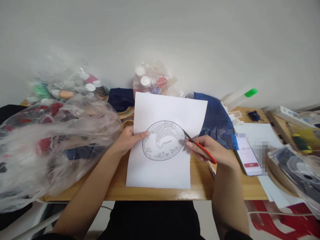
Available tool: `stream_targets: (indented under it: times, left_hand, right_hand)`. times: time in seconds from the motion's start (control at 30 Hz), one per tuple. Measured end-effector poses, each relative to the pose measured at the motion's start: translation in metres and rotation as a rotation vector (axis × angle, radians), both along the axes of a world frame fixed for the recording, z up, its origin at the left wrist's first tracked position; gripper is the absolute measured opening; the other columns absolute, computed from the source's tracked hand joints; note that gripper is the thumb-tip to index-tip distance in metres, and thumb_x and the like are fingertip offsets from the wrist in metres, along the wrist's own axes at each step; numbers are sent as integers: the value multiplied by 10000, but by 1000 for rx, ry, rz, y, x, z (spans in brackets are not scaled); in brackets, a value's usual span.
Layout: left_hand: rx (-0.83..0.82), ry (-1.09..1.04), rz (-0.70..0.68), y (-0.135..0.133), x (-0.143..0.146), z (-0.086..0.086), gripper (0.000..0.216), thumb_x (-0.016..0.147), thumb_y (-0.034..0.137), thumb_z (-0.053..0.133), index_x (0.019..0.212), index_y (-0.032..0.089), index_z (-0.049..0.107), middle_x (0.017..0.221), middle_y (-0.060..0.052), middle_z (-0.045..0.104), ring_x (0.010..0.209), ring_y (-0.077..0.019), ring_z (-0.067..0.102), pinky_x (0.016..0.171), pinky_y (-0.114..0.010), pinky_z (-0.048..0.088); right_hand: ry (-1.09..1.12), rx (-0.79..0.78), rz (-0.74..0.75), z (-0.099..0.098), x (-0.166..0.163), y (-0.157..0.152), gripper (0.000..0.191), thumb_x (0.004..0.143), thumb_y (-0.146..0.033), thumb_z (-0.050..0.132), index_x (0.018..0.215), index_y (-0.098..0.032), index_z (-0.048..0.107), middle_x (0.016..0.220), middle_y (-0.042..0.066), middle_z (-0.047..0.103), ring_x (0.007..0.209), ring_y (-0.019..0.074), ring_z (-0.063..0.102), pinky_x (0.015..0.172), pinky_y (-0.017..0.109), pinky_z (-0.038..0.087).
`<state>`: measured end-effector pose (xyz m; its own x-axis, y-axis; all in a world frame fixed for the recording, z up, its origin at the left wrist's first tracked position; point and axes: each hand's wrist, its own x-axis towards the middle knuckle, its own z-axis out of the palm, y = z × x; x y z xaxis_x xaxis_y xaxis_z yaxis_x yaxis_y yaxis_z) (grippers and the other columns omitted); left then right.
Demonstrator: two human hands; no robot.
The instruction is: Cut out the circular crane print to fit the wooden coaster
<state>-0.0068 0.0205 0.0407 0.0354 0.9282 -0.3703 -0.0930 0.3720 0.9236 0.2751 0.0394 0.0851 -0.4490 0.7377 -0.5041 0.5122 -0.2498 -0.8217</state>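
A white sheet of paper [165, 113] with a round line drawing of a crane [163, 140] is held up over the wooden table [200, 186]. My left hand [128, 140] grips the sheet's left edge, thumb lying on the drawing. My right hand [212, 150] is closed on red-handled scissors [200, 146], whose dark blades touch the drawing's right rim.
A big clear plastic bag [50, 146] of jars and cloth fills the left side. More bagged jars [152, 80] stand at the back. Dark blue fabric [216, 120] lies to the right, beside a phone [246, 155], white papers and an embroidery hoop [282, 176].
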Motion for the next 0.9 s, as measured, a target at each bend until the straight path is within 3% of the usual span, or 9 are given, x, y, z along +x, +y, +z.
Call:
stream_targets:
  times: [0.53,0.9]
  left_hand:
    - [7,-11,-36,0,-1,1,357,609,391,823,863,156,738,899,-81,758,749,-209,686,669,-300,561]
    - [53,31,32,0,0,-2,405,603,416,814,877,129,733,927,-92,757,784,-236,690,679,-324,557]
  right_hand:
    - [31,55,29,-3,-2,1,512,799,-621,565,556,-182,460,430,-70,314,401,48,244,405,250,138]
    - [50,-23,5,-8,1,1,526,749,-628,621,526,-183,453,388,-68,324,357,36,239,383,253,101]
